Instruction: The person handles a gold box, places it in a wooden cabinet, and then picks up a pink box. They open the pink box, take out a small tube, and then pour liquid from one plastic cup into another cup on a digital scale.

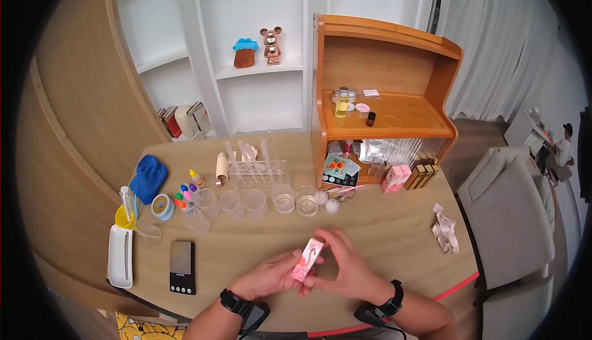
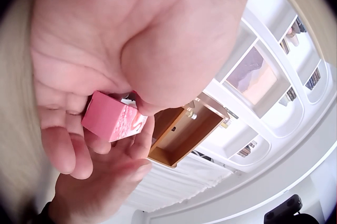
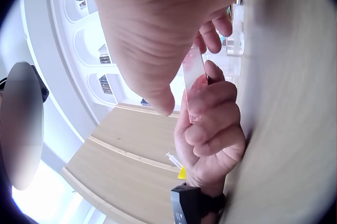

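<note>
A small pink and white box (image 1: 308,258) with a flamingo print is held tilted above the front of the table. My left hand (image 1: 271,276) grips it, thumb along one side and fingers curled behind. In the left wrist view, the plain pink end of the box (image 2: 102,116) faces the camera, beside the curled fingers (image 2: 58,147). My right hand (image 1: 350,270) is at the box's other side, an index fingertip right at its upper end. The right wrist view shows the right thumb (image 3: 166,100) spread away from the other fingers.
Behind the hands stand clear cups (image 1: 255,203) and a test tube rack (image 1: 262,174). Left are a black scale (image 1: 182,267) and white tray (image 1: 120,257). A wooden shelf (image 1: 385,133) holds bottles; another pink box (image 1: 396,178) stands beside it. Crumpled paper (image 1: 445,232) lies right.
</note>
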A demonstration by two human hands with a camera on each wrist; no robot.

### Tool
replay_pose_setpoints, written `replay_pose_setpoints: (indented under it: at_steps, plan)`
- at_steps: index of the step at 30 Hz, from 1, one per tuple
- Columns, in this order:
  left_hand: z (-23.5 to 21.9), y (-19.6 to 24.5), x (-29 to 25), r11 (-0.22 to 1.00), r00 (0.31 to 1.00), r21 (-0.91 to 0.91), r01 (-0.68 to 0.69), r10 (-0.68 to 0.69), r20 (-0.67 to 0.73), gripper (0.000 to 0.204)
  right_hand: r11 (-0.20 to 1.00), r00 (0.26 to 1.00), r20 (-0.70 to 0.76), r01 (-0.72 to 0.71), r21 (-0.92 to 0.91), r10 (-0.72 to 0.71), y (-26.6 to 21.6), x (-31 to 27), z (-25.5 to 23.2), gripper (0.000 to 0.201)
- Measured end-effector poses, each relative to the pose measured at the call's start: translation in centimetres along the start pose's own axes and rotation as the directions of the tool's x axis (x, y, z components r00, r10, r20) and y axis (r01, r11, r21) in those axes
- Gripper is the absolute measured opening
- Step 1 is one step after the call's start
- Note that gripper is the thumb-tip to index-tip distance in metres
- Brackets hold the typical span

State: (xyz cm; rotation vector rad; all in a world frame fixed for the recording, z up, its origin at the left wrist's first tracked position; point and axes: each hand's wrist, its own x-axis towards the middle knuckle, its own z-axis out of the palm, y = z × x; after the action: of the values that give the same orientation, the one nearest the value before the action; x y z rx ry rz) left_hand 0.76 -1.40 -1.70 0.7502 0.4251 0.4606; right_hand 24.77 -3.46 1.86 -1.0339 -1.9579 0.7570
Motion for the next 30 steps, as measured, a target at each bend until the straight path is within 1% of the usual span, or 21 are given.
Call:
replay_pose_setpoints:
  at_steps: [1, 2, 3, 5, 7, 8, 9, 12, 14, 15, 17, 18, 21, 22, 23, 24, 25, 26, 28, 30]
  plan:
    - [-0.1, -0.5, 0.2, 0.999, 0.998, -0.009, -0.031, 0.03, -0.052, 0.061, 1.0, 1.0, 0.002, 0.001, 0.0, -0.001, -0.1, 0.0, 0.1, 0.092]
    - [-0.1, -0.8, 0.3, 0.998, 0.993, -0.017, -0.061, 0.059, -0.104, 0.06, 0.995, 0.999, 0.006, 0.039, -0.086, -0.039, -0.2, -0.1, 0.4, 0.099]
    - [-0.1, -0.9, 0.3, 0.998, 0.993, -0.017, -0.062, 0.06, -0.103, 0.06, 0.982, 0.997, 0.012, 0.078, -0.173, -0.077, -0.3, -0.2, 0.7, 0.106]
    - [0.2, -0.9, 0.3, 0.994, 0.994, -0.053, -0.098, 0.1, 0.033, 0.056, 0.982, 0.996, 0.027, 0.085, -0.169, -0.082, -0.4, -0.5, 1.3, 0.106]
    - [1.2, -0.2, 0.1, 0.995, 0.995, -0.055, -0.089, 0.091, 0.033, 0.054, 0.982, 0.994, 0.049, 0.104, -0.159, -0.097, -0.6, -0.5, 1.5, 0.106]
    - [1.5, 0.0, -0.1, 0.996, 0.997, -0.059, -0.073, 0.075, 0.033, 0.051, 0.985, 0.995, 0.08, 0.073, -0.158, -0.061, -0.9, -0.5, 1.3, 0.105]
    - [1.5, 0.1, -0.1, 0.995, 0.996, -0.059, -0.086, 0.088, 0.023, 0.051, 0.987, 0.993, 0.112, 0.043, -0.157, -0.026, -1.0, -0.5, 1.3, 0.105]
    - [1.3, 0.0, -0.1, 0.991, 0.992, -0.062, -0.119, 0.121, 0.027, 0.046, 0.987, 0.991, 0.122, 0.071, -0.143, -0.054, -0.7, -0.6, 1.5, 0.102]
    - [1.3, -0.2, 0.2, 0.998, 0.993, -0.001, -0.07, 0.07, -0.098, 0.043, 0.986, 0.99, 0.122, 0.085, -0.143, -0.067, -0.7, -0.7, 1.8, 0.102]
    - [1.0, -0.2, 0.4, 0.997, 0.992, -0.001, -0.08, 0.079, -0.095, 0.043, 0.986, 0.991, 0.11, 0.091, -0.138, -0.076, -0.6, -0.7, 1.9, 0.102]
    - [0.3, -0.4, 0.6, 0.983, 0.994, 0.173, -0.061, 0.076, -0.08, 0.041, 0.983, 0.991, 0.087, 0.115, -0.142, -0.103, -0.8, -0.6, 2.0, 0.102]
    - [0.4, -0.5, 0.6, 0.983, 0.994, 0.175, -0.064, 0.079, -0.08, 0.041, 0.981, 0.99, 0.061, 0.132, -0.14, -0.125, -0.9, -0.6, 2.2, 0.102]
    - [1.1, -0.7, 0.7, 0.972, 0.99, 0.231, -0.051, 0.08, -0.118, 0.039, 0.973, 0.988, 0.053, 0.154, -0.17, -0.147, -1.2, -1.0, 2.6, 0.102]
    - [1.2, -0.8, 0.8, 0.986, 0.989, 0.157, -0.06, 0.08, -0.126, 0.038, 0.973, 0.988, 0.051, 0.155, -0.171, -0.149, -1.2, -1.1, 2.6, 0.102]
    - [1.3, -0.8, 0.8, 0.994, 0.988, 0.083, -0.067, 0.078, -0.133, 0.038, 0.985, 0.993, 0.045, 0.11, -0.135, -0.105, -1.3, -1.2, 2.5, 0.101]
    - [1.1, -0.9, 0.8, 0.994, 0.988, 0.086, -0.066, 0.077, -0.131, 0.038, 0.993, 0.997, 0.039, 0.064, -0.098, -0.061, -1.3, -1.2, 2.5, 0.1]
    - [0.6, -1.0, 0.9, 0.994, 0.997, -0.078, -0.073, 0.07, -0.04, 0.039, 0.993, 0.997, 0.035, 0.065, -0.099, -0.061, -1.3, -1.2, 2.4, 0.1]
    - [0.4, -1.0, 0.9, 0.969, 0.996, -0.24, -0.062, 0.077, 0.051, 0.04, 0.995, 0.998, 0.023, 0.066, -0.075, -0.065, -1.3, -1.1, 2.3, 0.099]
    - [1.0, -0.4, 0.5, 0.968, 0.997, -0.243, -0.061, 0.072, 0.036, 0.04, 0.996, 0.998, 0.011, 0.069, -0.05, -0.068, -1.2, -0.9, 2.1, 0.099]
    - [1.0, -0.3, 0.4, 0.967, 0.997, -0.248, -0.063, 0.07, 0.02, 0.04, 0.976, 0.983, 0.018, 0.183, -0.116, -0.182, -1.2, -0.7, 2.0, 0.097]
